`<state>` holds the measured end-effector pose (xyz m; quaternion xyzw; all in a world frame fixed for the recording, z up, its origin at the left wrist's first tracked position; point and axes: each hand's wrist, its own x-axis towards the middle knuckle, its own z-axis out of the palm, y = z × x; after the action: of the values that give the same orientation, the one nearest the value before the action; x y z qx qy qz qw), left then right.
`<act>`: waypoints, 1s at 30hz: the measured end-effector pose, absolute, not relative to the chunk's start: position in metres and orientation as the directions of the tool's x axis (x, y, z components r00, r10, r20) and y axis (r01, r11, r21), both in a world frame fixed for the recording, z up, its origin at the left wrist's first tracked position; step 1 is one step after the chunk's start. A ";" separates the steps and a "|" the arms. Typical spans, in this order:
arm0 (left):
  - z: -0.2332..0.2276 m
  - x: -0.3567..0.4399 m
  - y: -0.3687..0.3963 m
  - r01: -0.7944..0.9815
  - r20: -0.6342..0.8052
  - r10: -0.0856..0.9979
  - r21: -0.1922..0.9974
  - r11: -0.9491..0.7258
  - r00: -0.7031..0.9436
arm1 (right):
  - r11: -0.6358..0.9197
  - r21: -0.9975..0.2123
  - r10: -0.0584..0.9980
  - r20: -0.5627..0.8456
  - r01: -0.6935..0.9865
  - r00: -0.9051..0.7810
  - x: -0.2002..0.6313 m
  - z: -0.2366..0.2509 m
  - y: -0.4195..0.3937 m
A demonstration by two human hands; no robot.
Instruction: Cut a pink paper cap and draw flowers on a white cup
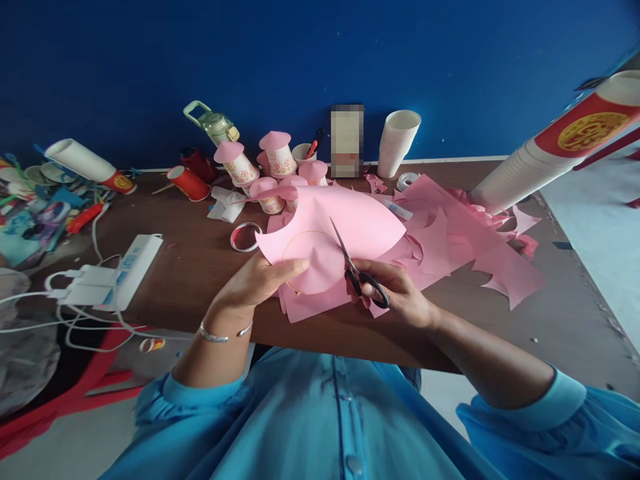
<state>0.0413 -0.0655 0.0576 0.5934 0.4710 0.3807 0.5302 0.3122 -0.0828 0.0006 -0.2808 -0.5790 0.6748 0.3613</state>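
Observation:
My left hand point(260, 280) pinches the near edge of a pink paper sheet point(350, 220) and lifts it above the brown table point(200, 267). A circle is drawn on the sheet beside my thumb. My right hand point(395, 293) grips black-handled scissors point(355, 267), whose blades are in the sheet and point up and away along the circle's right side. More pink sheets and offcuts point(465, 240) lie under and to the right of the sheet.
Paper cups with pink caps point(270, 167) stand at the table's back, next to a white cup stack point(397, 141) and tape rolls point(245, 237). A long cup stack point(550, 147) lies at right. A power strip with cables point(120, 270) lies left, beyond it craft clutter.

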 end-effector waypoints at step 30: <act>0.082 0.052 -0.063 0.192 0.020 0.940 0.977 -0.090 0.340 | 0.019 -0.987 0.822 0.108 -0.162 -0.559 0.311 0.007 -0.082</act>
<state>0.0516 -0.0633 0.0820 0.6406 0.4420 0.3673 0.5093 0.3110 -0.0824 0.0075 -0.2736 -0.6033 0.6447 0.3816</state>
